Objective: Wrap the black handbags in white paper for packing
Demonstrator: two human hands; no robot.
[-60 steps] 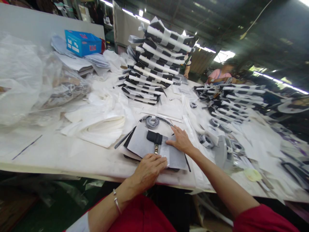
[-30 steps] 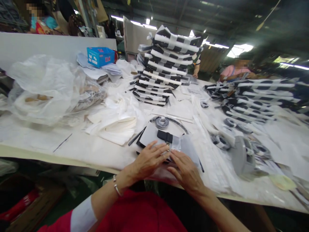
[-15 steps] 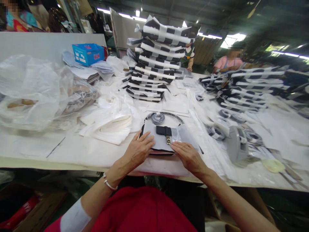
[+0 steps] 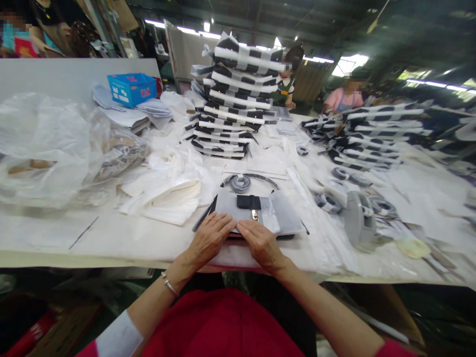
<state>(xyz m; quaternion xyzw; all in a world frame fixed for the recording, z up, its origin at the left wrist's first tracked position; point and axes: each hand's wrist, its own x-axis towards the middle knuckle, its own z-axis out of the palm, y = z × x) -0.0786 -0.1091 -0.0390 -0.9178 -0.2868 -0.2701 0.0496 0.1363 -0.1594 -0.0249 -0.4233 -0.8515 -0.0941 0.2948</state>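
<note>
The black bag [image 4: 248, 202], overlaid with pale sheeting [image 4: 284, 216], lies near the front edge of the worktop [image 4: 137, 245]. Both forearms [image 4: 316, 300] reach forward, converging on it. The left hand [image 4: 211, 238] rests palm down on its near side, fingers extended; the right hand [image 4: 261, 242], fingers bent, touches just below the gold clasp [image 4: 255, 215], beside the left. Whether the right grips anything cannot be told.

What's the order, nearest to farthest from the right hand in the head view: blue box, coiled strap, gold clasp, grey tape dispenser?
From the right hand:
1. Gold clasp: on the bag, just ahead.
2. Coiled strap: beyond the bag, ahead.
3. Grey tape dispenser: off to the right.
4. Blue box: far left, back of the table.
</note>
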